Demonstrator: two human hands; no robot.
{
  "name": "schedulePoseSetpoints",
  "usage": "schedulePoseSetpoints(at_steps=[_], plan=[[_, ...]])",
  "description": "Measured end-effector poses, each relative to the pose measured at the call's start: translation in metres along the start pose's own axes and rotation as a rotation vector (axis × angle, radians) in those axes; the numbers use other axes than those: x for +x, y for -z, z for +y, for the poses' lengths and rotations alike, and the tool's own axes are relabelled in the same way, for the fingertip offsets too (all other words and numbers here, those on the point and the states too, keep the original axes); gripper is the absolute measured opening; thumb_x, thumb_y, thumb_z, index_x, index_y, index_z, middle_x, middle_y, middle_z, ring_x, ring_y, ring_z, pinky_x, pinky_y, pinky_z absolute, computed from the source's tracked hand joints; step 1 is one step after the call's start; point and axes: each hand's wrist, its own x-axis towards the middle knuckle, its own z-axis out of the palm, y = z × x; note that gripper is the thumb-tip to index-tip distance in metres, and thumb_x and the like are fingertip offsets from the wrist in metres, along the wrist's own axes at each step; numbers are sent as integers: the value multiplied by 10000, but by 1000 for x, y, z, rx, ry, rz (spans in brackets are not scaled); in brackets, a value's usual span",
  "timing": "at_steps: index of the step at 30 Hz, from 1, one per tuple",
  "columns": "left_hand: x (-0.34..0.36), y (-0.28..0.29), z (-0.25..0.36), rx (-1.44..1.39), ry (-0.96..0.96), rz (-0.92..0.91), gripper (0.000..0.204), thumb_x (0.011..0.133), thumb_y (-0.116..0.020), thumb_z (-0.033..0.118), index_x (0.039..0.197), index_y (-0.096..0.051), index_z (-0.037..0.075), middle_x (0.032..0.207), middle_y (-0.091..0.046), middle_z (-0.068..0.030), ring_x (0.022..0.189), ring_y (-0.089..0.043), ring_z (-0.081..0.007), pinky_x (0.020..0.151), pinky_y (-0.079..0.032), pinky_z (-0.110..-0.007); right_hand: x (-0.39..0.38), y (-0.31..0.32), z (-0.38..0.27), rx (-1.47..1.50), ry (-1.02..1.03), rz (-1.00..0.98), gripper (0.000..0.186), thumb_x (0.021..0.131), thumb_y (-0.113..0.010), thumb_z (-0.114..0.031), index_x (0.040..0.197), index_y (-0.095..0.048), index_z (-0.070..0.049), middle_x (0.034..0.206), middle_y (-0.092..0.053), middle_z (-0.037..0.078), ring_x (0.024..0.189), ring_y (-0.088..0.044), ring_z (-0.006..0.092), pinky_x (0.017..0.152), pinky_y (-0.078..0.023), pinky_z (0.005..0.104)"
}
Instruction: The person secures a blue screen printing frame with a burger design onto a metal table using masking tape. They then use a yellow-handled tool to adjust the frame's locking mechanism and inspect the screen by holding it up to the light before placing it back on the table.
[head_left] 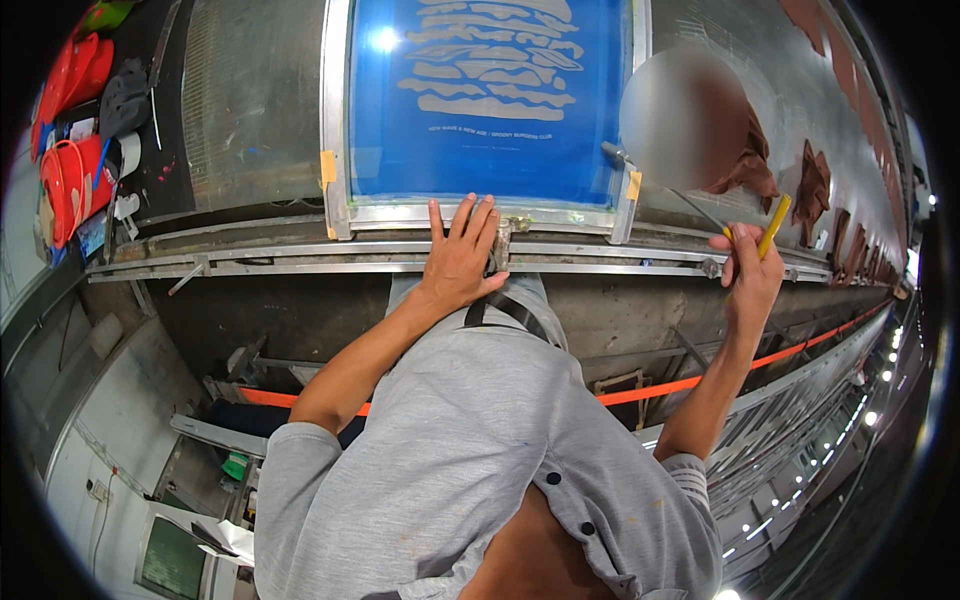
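A screen-printing frame (337, 130) with a silver metal border and a blue mesh (480, 170) lies in front of me. Its mesh carries a pale layered burger design. My left hand (462, 252) rests with fingers stretched out on the frame's near edge, beside a small metal clamp (502, 243). To the right of the frame, my right hand (752, 268) is closed round a yellow stick-like handle (775, 226). A thin grey metal rod (700, 210) runs from near those fingers toward the frame's right corner; whether it joins the handle I cannot tell.
Metal rails (600, 256) run along the table's near edge. Brown printed pieces (812, 185) lie along the table to the right, one partly behind a blurred patch. Red containers (75, 185) and a dark grey object (125, 98) stand at the far left. An orange bar (660, 388) runs below.
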Motion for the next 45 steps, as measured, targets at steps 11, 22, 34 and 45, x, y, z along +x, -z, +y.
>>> schedulePoseSetpoints(at_steps=[11, 22, 34, 45], plan=[[3, 5, 4, 16, -29, 28, 855, 684, -766, 513, 1346, -492, 46, 1462, -368, -173, 1380, -280, -392, 1072, -101, -744, -9, 11, -9, 59, 16, -94, 223, 955, -585, -173, 980, -631, 43, 745, -678, 106, 457, -432, 50, 434, -329, 188], [6, 17, 25, -14, 16, -26, 806, 692, -696, 358, 1318, -461, -91, 1502, -320, -214, 1447, -214, -335, 1069, -71, -754, -13, 2, -58, -140, 139, -628, 159, 889, -600, -76, 884, -646, 77, 672, -664, 82, 469, -508, 64, 434, -397, 217], [-4, -3, 11, -55, -24, 126, 810, 728, -717, 396, 1368, -427, -7, 1520, -329, -138, 1450, -234, -279, 1120, -53, -685, -66, 0, -58, -180, 322, -537, 142, 855, -539, -41, 892, -642, 49, 656, -653, 87, 454, -507, 78, 442, -399, 230], [-9, -13, 9, -37, -39, 175, 811, 719, -712, 402, 1370, -430, 10, 1504, -351, -119, 1440, -247, -270, 1137, -50, -666, -94, -41, -45, -493, 678, -520, 168, 889, -590, -130, 822, -566, 22, 623, -607, 141, 558, -587, 310, 548, -423, 375]])
